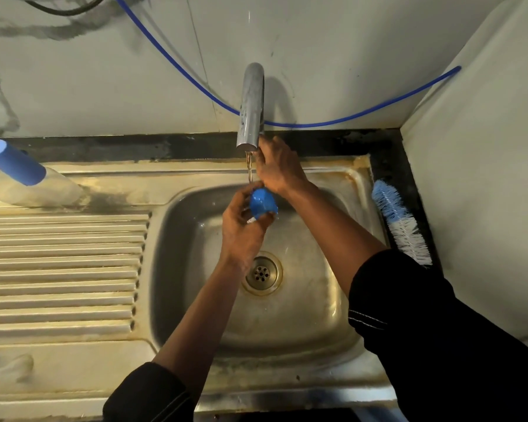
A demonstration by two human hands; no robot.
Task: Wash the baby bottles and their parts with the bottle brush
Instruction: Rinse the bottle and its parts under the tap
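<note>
At frame centre the left hand (241, 226) curls its fingers around a blue bottle part (262, 204) under the trickling tap (250, 108). The right hand (279, 167) reaches behind the spout, its grip hidden. The bottle brush (400, 220) lies unused at right and a bottle (16, 162) waits upper left, so most washing likely remains.

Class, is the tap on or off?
On: a thin stream falls from the tap onto the blue cap in the left hand.

The bottle brush (401, 222) lies right of the sink (302, 315), bottle (28, 178) left.
</note>
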